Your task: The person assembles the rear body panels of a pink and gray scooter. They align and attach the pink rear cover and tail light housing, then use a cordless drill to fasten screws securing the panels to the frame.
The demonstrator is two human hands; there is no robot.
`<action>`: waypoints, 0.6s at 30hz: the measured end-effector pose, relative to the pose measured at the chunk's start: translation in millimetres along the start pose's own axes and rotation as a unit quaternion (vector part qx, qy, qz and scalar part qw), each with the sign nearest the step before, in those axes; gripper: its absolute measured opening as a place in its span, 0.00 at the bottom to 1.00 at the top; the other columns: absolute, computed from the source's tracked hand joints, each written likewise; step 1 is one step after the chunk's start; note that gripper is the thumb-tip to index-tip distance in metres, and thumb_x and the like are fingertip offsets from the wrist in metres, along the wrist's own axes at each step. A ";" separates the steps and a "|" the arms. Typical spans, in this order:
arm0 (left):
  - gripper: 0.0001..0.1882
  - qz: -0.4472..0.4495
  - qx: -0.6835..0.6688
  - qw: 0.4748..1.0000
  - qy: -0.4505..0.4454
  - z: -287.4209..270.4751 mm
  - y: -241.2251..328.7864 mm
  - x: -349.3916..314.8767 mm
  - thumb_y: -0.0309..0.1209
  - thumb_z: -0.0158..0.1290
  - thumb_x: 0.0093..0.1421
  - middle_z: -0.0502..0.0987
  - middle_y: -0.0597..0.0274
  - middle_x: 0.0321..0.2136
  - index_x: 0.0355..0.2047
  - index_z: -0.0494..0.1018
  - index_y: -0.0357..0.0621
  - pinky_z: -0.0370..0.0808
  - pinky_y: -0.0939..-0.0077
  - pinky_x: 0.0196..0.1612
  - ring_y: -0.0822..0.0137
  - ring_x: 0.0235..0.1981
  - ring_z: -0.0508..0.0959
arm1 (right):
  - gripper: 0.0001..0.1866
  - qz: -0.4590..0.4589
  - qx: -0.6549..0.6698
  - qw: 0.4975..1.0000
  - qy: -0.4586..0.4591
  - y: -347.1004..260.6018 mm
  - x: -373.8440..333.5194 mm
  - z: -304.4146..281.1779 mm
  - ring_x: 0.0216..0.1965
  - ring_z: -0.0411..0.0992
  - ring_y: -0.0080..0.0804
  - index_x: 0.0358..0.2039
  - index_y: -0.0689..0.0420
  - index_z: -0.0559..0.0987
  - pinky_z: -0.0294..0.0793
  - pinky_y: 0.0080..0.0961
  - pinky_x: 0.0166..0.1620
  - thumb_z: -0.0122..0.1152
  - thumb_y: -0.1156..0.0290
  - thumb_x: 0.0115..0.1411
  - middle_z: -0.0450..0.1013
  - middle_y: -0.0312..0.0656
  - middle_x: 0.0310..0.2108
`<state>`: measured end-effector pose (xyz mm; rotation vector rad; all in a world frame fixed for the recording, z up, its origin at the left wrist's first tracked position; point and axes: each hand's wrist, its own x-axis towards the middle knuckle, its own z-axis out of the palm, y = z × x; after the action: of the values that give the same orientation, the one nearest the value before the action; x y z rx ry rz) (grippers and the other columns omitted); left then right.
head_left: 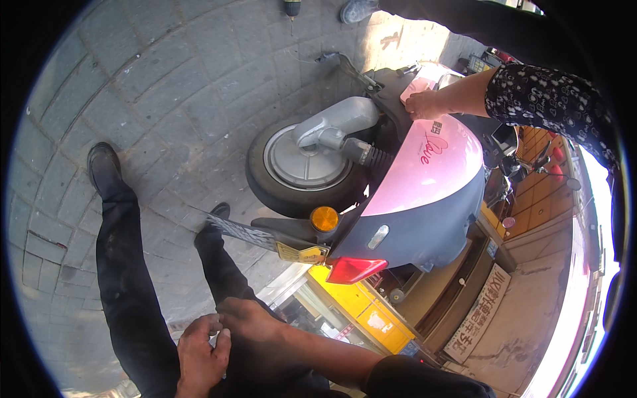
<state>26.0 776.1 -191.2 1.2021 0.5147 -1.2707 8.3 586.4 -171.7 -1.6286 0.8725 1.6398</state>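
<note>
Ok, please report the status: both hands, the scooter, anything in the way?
Left hand and right hand close together; contents unclear. Pink-and-grey scooter, touched by neither. Another person's hand on it, covering a bit.

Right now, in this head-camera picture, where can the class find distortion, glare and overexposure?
Head view: joints in the paving curve toward the rim; same view: glare glints on the pink panel, a sunlit patch glows near the top, and the right edge burns out white.
</note>
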 end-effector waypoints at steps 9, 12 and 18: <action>0.12 0.026 -0.009 0.999 0.018 -8.4 -1.7 -1.4 0.25 0.56 0.57 0.80 0.51 0.29 0.40 0.75 0.32 0.78 0.66 0.36 0.55 0.30 0.82 | 0.16 -0.010 -0.001 1.000 -0.007 -7.4 7.0 5.4 0.37 0.79 0.40 0.48 0.64 0.77 0.78 0.32 0.40 0.60 0.67 0.65 0.78 0.53 0.37; 0.13 0.001 -0.008 1.000 0.013 -6.8 -1.9 -1.3 0.27 0.57 0.57 0.81 0.49 0.30 0.40 0.75 0.32 0.78 0.61 0.39 0.50 0.31 0.82 | 0.15 0.005 0.011 1.000 -0.021 -14.1 -3.2 2.4 0.36 0.79 0.40 0.48 0.64 0.77 0.77 0.33 0.39 0.59 0.67 0.65 0.78 0.53 0.37; 0.12 0.029 0.004 0.999 0.039 7.3 -6.8 -2.2 0.27 0.56 0.58 0.82 0.48 0.29 0.41 0.75 0.33 0.78 0.62 0.37 0.51 0.30 0.83 | 0.15 0.004 0.075 0.997 -0.003 -17.6 -37.3 -16.3 0.31 0.76 0.32 0.47 0.64 0.76 0.78 0.29 0.37 0.59 0.67 0.67 0.76 0.46 0.32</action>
<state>16.9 771.7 -189.4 1.2689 0.5281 -1.1822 32.3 582.8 -134.6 -1.5177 0.9753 1.5454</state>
